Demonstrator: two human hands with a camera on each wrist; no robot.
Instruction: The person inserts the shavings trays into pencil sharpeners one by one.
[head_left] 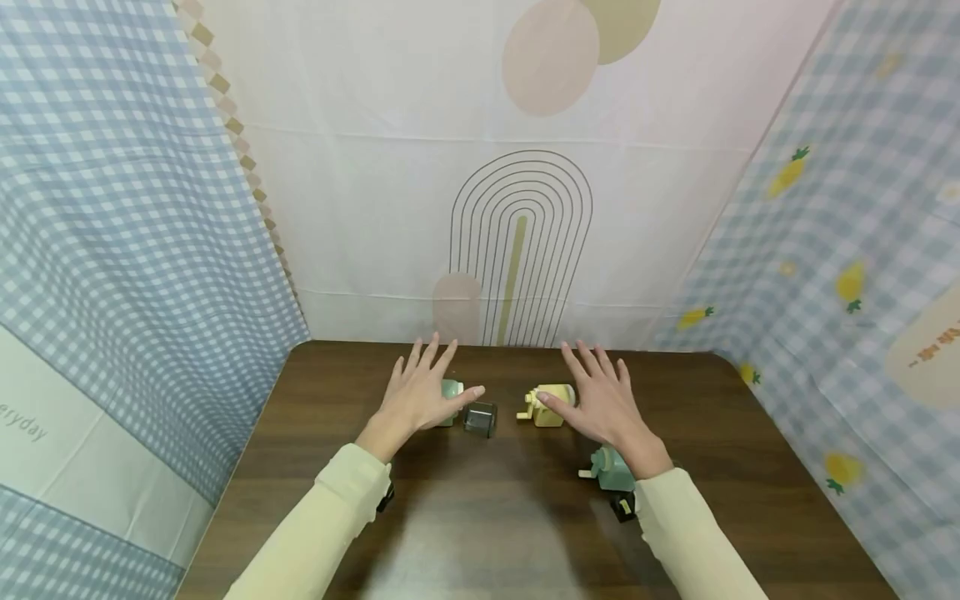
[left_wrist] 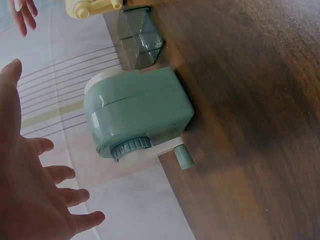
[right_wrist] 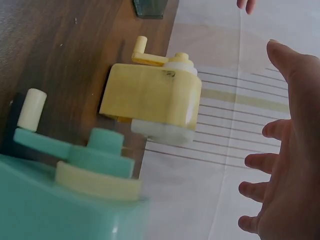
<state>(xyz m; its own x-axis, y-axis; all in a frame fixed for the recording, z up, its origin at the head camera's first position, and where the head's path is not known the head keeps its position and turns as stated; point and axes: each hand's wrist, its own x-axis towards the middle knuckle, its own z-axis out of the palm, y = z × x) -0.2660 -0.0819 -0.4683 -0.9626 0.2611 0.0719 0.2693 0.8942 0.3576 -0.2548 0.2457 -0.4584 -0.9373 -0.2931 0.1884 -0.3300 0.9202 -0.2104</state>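
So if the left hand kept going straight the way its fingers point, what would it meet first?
Probably the pale green plastic pencil sharpener under the left hand, though depth is unclear; past that, the white patterned backdrop cloth.

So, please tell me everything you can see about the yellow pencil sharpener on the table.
The yellow pencil sharpener is a small boxy body of glossy pale yellow plastic. A yellow crank handle sticks out at one end; a white round part sits at the other. A small dark mark shows near the crank. It rests on the dark wooden table, near the far edge. The right hand is spread open over it; contact is unclear.
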